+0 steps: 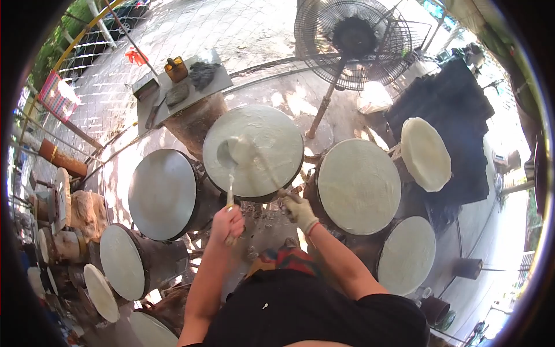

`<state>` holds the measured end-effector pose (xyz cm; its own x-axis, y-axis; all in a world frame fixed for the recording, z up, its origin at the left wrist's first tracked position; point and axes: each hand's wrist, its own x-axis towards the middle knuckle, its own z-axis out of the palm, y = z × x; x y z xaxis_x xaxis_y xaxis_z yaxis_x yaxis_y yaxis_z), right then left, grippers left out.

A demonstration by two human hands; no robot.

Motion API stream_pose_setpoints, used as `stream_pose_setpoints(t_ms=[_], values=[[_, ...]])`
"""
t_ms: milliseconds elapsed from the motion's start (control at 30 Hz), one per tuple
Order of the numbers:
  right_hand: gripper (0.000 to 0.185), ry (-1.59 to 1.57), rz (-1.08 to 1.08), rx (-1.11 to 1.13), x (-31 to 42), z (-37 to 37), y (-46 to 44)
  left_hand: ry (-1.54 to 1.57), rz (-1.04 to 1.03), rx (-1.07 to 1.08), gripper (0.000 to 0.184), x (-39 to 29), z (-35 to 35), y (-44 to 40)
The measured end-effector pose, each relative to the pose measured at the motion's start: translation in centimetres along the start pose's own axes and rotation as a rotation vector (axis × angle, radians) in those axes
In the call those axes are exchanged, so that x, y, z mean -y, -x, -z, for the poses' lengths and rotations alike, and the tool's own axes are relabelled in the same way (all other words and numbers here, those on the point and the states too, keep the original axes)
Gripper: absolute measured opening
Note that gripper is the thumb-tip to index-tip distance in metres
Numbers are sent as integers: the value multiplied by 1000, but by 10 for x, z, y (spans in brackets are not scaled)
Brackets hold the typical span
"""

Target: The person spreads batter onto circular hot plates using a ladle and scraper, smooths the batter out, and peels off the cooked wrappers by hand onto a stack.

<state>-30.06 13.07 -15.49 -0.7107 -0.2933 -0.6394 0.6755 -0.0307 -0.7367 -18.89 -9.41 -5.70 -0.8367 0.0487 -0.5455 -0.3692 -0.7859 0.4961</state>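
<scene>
- Nearest the camera, a black short-sleeved shirt (312,312), low in the middle of the view.
- Well off to the right, a wide black sheet (442,104); at the top, a round wire-caged fan (355,40) on a stand.
- Straight ahead, just beyond both hands, the large pale-cream round top with a dark rim (272,127), apparently the piece under work; beside it, a cream drum-like disc (358,185) to the right and a smooth grey disc (162,194) to the left.
- Step in hand, by judgement: beating or spreading on the pale-cream top with two tools; impossible to tell which through the blur.
- Next move, by judgement: calling for firm grips and evenly placed strokes, clear of the rim.
- Right hand (299,213), pale-gloved: clasped around a brown stick (283,192) near the top's near edge, far end blurred.
- Left hand (226,222), bare: clenched around a slim pale stick-like tool (230,188), reaching over the top; contact unclear.
</scene>
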Motion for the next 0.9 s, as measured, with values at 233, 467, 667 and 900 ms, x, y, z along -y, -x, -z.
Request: stream_pose_setpoints(t_ms=[233, 467, 667, 900], values=[[38, 842, 402, -79, -2, 4, -27, -48, -110, -161, 7, -3, -29, 47], [35, 382, 210, 182, -16, -18, -14, 7, -303, -276, 8, -24, -12, 120], [40, 293, 36, 227, -3, -131, -8, -290, -557, -419, 14, -89, 56, 129], [40, 169, 201, 172, -82, -281, -35, -911, -501, -648, 24, -125, 255, 14]])
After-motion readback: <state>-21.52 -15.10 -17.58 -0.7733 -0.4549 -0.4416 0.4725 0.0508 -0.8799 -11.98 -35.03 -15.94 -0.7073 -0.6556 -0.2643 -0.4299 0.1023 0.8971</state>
